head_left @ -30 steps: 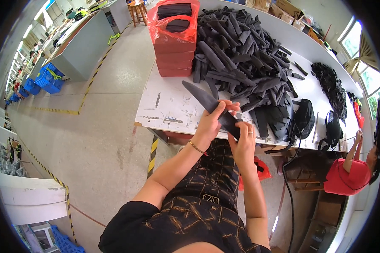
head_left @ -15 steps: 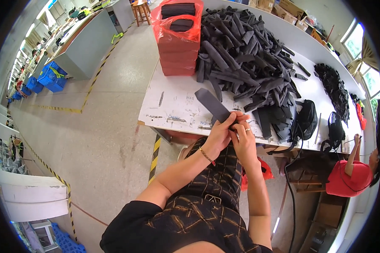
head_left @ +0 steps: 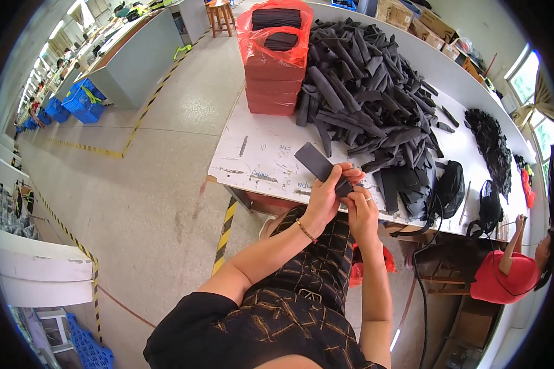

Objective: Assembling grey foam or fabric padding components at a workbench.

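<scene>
A flat dark grey fabric strip (head_left: 313, 160) slants over the front edge of the white table (head_left: 234, 150), its far end pointing up and left. My left hand (head_left: 325, 195) is closed around its middle, thumb on top and fingertips underneath. At the strip's near end my right hand (head_left: 362, 212), with a ring on one finger, pinches the edge between thumb and fingers. Beyond my hands a large heap of similar dark strips (head_left: 366, 98) covers much of the tabletop. Left of the heap, a red plastic bag (head_left: 274, 86) holds neatly stacked dark strips (head_left: 276, 19).
Two black bags (head_left: 450, 187) with straps lie along the table's right side. A long dark pile (head_left: 489, 147) runs behind them. At the right sits a person in a red shirt (head_left: 505, 277). A black cable (head_left: 417, 295) hangs near my right arm. Blue crates (head_left: 83, 101) stand far left.
My right hand has shifted slightly down and right along the strip's near end. Less of the strip sticks out beyond my left hand. The whole view has moved a little.
</scene>
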A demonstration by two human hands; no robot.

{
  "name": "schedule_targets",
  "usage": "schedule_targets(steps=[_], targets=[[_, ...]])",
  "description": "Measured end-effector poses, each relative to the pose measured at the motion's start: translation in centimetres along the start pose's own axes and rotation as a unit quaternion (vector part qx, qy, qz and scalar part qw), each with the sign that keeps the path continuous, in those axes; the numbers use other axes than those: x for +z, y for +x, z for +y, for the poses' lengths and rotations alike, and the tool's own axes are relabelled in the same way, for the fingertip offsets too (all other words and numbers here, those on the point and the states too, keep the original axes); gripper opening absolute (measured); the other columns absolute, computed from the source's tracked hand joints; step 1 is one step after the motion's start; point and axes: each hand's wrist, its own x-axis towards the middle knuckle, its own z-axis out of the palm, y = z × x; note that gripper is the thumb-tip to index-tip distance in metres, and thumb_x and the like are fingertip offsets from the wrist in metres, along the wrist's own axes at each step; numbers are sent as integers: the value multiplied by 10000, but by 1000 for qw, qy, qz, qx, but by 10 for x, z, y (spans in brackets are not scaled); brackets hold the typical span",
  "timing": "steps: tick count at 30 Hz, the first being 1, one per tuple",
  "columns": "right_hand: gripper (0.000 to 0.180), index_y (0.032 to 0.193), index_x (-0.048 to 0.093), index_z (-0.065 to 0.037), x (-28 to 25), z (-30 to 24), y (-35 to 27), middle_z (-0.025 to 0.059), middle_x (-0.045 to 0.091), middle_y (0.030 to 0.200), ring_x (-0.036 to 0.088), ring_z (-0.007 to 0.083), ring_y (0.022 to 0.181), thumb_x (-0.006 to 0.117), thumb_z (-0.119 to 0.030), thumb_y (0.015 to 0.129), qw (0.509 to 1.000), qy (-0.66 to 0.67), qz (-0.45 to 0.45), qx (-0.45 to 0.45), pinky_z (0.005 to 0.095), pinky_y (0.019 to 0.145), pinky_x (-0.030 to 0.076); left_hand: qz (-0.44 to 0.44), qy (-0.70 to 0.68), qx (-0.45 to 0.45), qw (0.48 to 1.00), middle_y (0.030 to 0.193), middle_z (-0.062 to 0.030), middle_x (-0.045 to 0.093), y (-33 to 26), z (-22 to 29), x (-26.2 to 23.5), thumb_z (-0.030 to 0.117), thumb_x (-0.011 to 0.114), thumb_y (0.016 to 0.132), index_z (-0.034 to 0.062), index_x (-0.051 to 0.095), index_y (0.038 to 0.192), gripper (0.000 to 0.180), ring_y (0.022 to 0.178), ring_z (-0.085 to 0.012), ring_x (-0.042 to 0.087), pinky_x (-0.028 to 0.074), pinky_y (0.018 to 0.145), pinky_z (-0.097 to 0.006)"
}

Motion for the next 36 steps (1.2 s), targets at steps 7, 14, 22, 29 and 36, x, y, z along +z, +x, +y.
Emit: schedule_targets(steps=[7,14,22,29,36], targets=[[103,908,579,8,-3,5,4,158,584,945,595,347,794,630,36,822,1000,21,-10,2,398,666,489,-12,20,5,1000,1048,-174,669,0,-2,-1,252,487,1001,-19,565,1101,300,1027,-250,634,471,954,-371],[118,887,581,19,-1,3,7,153,609,919,604,327,781,641,59,793,1000,25,4,7,363,684,487,-15,18,-3,1000,1070,-178,668,4,-3,-3,275,462,1010,-12,567,1109,321,1008,-225,629,470,941,-352],[110,955,598,-20,32,2,5,-8,558,936,510,56,771,634,-117,918,885,350,203,230,221,703,428,-39,27,0,999,1246,-166,594,16,14,6,324,422,1017,1,533,1214,395,1170,-228,554,397,1038,-351],[48,866,613,-17,13,-3,13,12,565,871,529,102,794,660,-27,869,763,521,173,340,239,711,435,-126,29,-9,992,1316,-145,547,12,15,2,329,469,998,22,518,1248,399,1255,-232,487,363,1073,-395],[102,853,599,2,-1,6,6,73,577,831,541,181,729,678,50,809,972,56,226,32,270,675,439,42,62,34,997,887,-155,694,23,42,-39,71,609,918,2,645,971,94,864,-270,692,583,774,-314]])
